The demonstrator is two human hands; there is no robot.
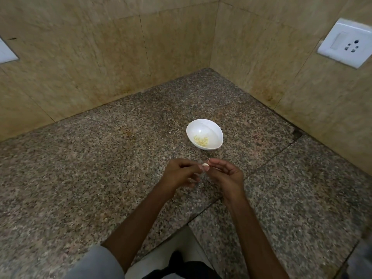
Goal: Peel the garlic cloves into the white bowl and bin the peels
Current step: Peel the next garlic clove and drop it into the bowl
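Garlic clove (205, 164) is pinched between the left hand (182, 174) and right hand (227, 174) above the granite counter (100, 158). Peeled cloves (201, 140) sit in the white bowl (204, 125) toward the counter's back corner.

Pale garlic clove (205, 164) near oval white bowl (203, 126), peeled cloves (201, 140) inside

Glossy white bowl (209, 127), speckled polished granite counter (100, 168), matt beige stone-look wall tiles (100, 57), smooth plastic socket (346, 42)
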